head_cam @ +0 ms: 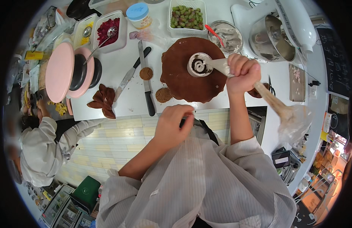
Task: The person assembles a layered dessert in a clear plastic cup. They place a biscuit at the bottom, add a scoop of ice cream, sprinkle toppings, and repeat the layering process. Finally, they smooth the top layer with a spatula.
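My right hand (244, 73) grips a clear piping bag (220, 66) filled with pale cream, its twisted tail hanging to the right. The bag's tip reaches over the rim of a small round cup (190, 67). Inside the cup a swirl of pale cream (199, 67) lies over a dark brown layer. The cup stands on a brown disc with a wavy edge (178, 82). My left hand (174, 122) hangs by the table's front edge with curled fingers, thumb apart, and nothing visible in it. Two small brown cake rounds (146, 73) lie left of the disc, one on a long knife (149, 99).
An offset spatula (129, 74) and a brown cloth (103, 101) lie left. Behind are grapes in a white basket (187, 17), a cream bowl (228, 34) with a red spatula, and a stand mixer (295, 22). Pink turntables (59, 72) stand left; another person (40, 148) works beyond.
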`<state>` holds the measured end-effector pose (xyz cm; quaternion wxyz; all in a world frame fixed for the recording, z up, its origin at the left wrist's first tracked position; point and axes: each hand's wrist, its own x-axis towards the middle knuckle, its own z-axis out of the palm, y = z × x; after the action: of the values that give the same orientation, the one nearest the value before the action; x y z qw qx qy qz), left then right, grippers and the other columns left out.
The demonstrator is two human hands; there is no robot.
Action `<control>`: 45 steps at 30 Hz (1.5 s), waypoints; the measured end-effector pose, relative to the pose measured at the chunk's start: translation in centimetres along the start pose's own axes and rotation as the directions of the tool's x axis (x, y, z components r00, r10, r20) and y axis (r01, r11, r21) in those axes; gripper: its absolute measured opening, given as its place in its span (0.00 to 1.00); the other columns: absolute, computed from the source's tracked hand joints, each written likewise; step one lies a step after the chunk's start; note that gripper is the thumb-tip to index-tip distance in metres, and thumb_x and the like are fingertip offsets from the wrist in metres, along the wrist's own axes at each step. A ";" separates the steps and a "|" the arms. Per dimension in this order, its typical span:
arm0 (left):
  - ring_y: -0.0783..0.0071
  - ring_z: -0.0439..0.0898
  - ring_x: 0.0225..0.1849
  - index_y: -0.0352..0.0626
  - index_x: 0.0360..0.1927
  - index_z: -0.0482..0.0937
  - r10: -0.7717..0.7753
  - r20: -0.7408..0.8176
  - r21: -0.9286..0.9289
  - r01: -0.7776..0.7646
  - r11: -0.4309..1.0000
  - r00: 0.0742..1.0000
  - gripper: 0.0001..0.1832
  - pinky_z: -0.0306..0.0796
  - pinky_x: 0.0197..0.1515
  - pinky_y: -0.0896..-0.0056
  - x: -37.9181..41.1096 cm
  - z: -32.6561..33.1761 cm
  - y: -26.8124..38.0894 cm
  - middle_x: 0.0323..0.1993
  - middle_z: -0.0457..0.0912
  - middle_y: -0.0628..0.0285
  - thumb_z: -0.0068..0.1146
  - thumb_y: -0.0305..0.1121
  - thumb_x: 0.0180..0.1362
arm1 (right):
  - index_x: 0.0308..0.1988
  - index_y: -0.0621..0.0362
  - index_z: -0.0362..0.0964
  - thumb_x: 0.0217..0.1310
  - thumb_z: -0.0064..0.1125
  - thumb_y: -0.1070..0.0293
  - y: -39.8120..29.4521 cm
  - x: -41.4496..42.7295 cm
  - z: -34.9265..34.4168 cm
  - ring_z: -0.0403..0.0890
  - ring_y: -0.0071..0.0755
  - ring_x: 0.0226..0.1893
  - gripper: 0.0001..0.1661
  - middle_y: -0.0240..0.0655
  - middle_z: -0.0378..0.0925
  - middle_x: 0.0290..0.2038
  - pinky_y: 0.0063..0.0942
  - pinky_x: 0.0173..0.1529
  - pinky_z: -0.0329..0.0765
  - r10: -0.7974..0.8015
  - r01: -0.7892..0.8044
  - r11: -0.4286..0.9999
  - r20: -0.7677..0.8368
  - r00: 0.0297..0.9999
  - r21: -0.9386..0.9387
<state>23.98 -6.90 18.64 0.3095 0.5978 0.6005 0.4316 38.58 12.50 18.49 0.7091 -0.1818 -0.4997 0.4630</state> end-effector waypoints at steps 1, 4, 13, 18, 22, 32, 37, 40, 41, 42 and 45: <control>0.65 0.82 0.37 0.38 0.42 0.78 -0.084 -0.019 -0.023 0.083 0.996 0.996 0.10 0.74 0.42 0.67 -0.9 0.4 -1.0 0.35 0.83 0.58 0.62 0.23 0.56 | 0.18 0.54 0.51 0.74 0.36 0.59 0.2 -0.5 -0.1 0.54 0.27 0.15 0.27 0.32 0.54 0.12 0.31 0.24 0.59 -0.040 0.040 0.999 0.077 0.996 0.007; 0.69 0.83 0.34 0.36 0.42 0.77 -0.227 -0.062 -0.077 0.222 0.972 0.972 0.08 0.75 0.40 0.71 -2.0 1.7 -2.3 0.34 0.83 0.57 0.60 0.24 0.59 | 0.19 0.57 0.54 0.74 0.40 0.59 0.5 -1.4 0.1 0.57 0.29 0.15 0.27 0.34 0.59 0.13 0.32 0.24 0.61 -0.117 0.120 0.993 0.180 0.977 -0.006; 0.71 0.83 0.34 0.36 0.44 0.77 -0.273 -0.079 -0.165 0.258 0.952 0.959 0.09 0.75 0.37 0.72 -0.2 3.8 -1.7 0.35 0.84 0.57 0.59 0.25 0.60 | 0.19 0.58 0.56 0.75 0.40 0.61 0.0 -2.9 0.6 0.58 0.29 0.16 0.27 0.34 0.61 0.15 0.30 0.24 0.61 -0.148 0.144 0.989 0.336 0.930 0.037; 0.71 0.82 0.33 0.37 0.44 0.77 -0.276 -0.101 -0.189 0.254 0.949 0.956 0.10 0.75 0.35 0.72 -0.1 4.2 -2.3 0.34 0.85 0.57 0.59 0.26 0.60 | 0.17 0.55 0.53 0.72 0.42 0.59 -1.3 -4.2 0.6 0.58 0.30 0.14 0.28 0.32 0.59 0.13 0.32 0.23 0.61 -0.147 0.176 0.984 0.379 0.914 -0.041; 0.73 0.81 0.32 0.36 0.44 0.77 -0.307 -0.099 -0.186 0.286 0.940 0.946 0.09 0.74 0.34 0.73 0.5 4.5 -2.7 0.34 0.84 0.58 0.59 0.26 0.61 | 0.17 0.56 0.54 0.72 0.44 0.60 -2.4 -4.9 0.5 0.58 0.31 0.14 0.27 0.32 0.60 0.13 0.33 0.23 0.61 -0.162 0.213 0.973 0.395 0.904 -0.090; 0.67 0.84 0.32 0.37 0.44 0.77 -0.299 -0.093 -0.189 0.278 0.942 0.950 0.09 0.76 0.35 0.69 0.9 4.8 -4.6 0.35 0.85 0.55 0.58 0.27 0.60 | 0.20 0.53 0.51 0.74 0.40 0.59 -6.5 -3.2 -2.2 0.54 0.28 0.15 0.26 0.30 0.55 0.12 0.33 0.25 0.60 -0.054 0.047 0.996 0.087 0.995 0.079; 0.74 0.82 0.31 0.36 0.44 0.77 -0.370 -0.118 -0.169 0.349 0.922 0.921 0.09 0.75 0.36 0.73 -1.9 4.3 -6.5 0.33 0.85 0.58 0.57 0.27 0.62 | 0.21 0.53 0.52 0.73 0.41 0.59 -7.3 -1.0 -9.7 0.57 0.25 0.17 0.24 0.31 0.55 0.13 0.30 0.29 0.64 0.319 -0.494 0.818 -0.483 0.816 -0.294; 0.73 0.82 0.30 0.36 0.43 0.77 -0.447 -0.115 -0.154 0.429 0.890 0.887 0.08 0.75 0.36 0.72 -4.3 3.9 -8.6 0.32 0.84 0.57 0.57 0.27 0.62 | 0.28 0.64 0.66 0.69 0.46 0.55 -3.4 -2.5 -16.9 0.70 0.29 0.24 0.23 0.38 0.69 0.20 0.31 0.34 0.70 0.545 -0.732 0.302 -0.519 0.658 -0.611; 0.72 0.82 0.30 0.36 0.43 0.77 -0.474 -0.111 -0.145 0.457 0.877 0.874 0.08 0.75 0.35 0.71 -4.9 3.8 -9.2 0.32 0.84 0.56 0.57 0.28 0.62 | 0.32 0.69 0.71 0.68 0.48 0.53 -0.9 -3.9 -20.9 0.76 0.33 0.27 0.25 0.42 0.76 0.25 0.32 0.37 0.73 0.587 -0.726 0.146 -0.532 0.610 -0.672; 0.72 0.81 0.28 0.37 0.42 0.77 -0.498 -0.118 -0.130 0.484 0.865 0.859 0.08 0.75 0.35 0.70 -5.6 3.8 -10.0 0.30 0.83 0.57 0.57 0.29 0.62 | 0.37 0.71 0.73 0.66 0.49 0.52 1.3 -5.8 -24.2 0.79 0.38 0.32 0.27 0.46 0.78 0.30 0.34 0.41 0.74 0.570 -0.737 0.084 -0.575 0.587 -0.670; 0.72 0.81 0.28 0.37 0.42 0.77 -0.573 -0.143 -0.138 0.557 0.819 0.807 0.08 0.74 0.35 0.70 -7.9 3.4 -13.5 0.28 0.83 0.57 0.57 0.29 0.61 | 0.45 0.74 0.74 0.63 0.51 0.52 4.5 -8.1 -26.5 0.82 0.57 0.45 0.30 0.59 0.81 0.43 0.41 0.52 0.75 0.508 -0.698 -0.099 -0.639 0.578 -0.710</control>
<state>21.64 -13.03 4.04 0.3954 0.3367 0.7564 0.3977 59.12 13.41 -0.62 0.1969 -0.8010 -0.4654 0.3211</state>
